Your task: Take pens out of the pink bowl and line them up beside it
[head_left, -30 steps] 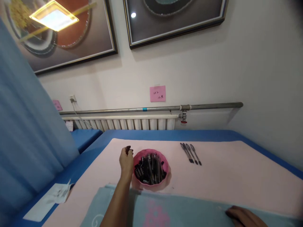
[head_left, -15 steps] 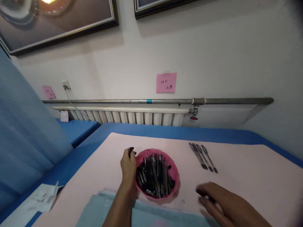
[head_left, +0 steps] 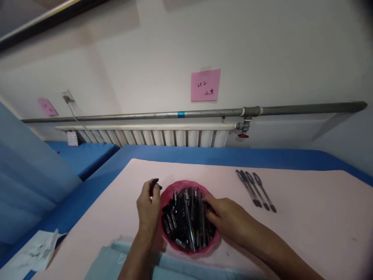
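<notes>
As the right hand seemingly picks among pens at the right edge of the bowl, grip unclear, the left hand flanks it, fingers loosely apart, and lifting calls for careful pinching.

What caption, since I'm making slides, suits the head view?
Right hand at the pens in a pink bowl, left hand alongside.

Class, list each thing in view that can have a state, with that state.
Pink bowl: upright, filled with dark pen parts
Four pens: lying side by side
Left hand: half-curled beside the bowl, nothing visible in it
Right hand: partly in the bowl, grip hidden
Plug: in the socket
Larger pink note: taped to the wall
</notes>
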Available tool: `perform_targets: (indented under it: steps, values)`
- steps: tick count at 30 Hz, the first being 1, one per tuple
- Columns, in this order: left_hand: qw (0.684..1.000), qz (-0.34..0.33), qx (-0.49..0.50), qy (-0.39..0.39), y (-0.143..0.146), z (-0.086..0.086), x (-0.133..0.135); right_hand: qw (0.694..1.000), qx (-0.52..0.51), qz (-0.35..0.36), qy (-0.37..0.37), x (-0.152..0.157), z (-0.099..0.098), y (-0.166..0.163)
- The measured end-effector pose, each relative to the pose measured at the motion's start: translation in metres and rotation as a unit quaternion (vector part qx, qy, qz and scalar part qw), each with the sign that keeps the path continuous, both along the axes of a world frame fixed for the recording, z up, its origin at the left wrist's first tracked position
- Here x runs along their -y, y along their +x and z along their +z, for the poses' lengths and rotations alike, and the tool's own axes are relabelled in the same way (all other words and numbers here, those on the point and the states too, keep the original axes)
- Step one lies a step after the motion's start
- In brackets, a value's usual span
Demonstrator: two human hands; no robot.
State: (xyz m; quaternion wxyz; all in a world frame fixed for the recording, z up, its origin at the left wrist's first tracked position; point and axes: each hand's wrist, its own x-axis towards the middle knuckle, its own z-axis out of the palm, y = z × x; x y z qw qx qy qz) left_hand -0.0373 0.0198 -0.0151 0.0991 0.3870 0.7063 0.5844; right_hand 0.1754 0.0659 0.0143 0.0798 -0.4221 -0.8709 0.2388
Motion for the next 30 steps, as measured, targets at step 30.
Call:
perform_targets:
  steps: [30]
  values:
    - [0.852, -0.157, -0.409, -0.285, 0.09, 0.007, 0.018, 0.974, -0.131, -0.085, -0.166, -0.016, -0.01, -0.015]
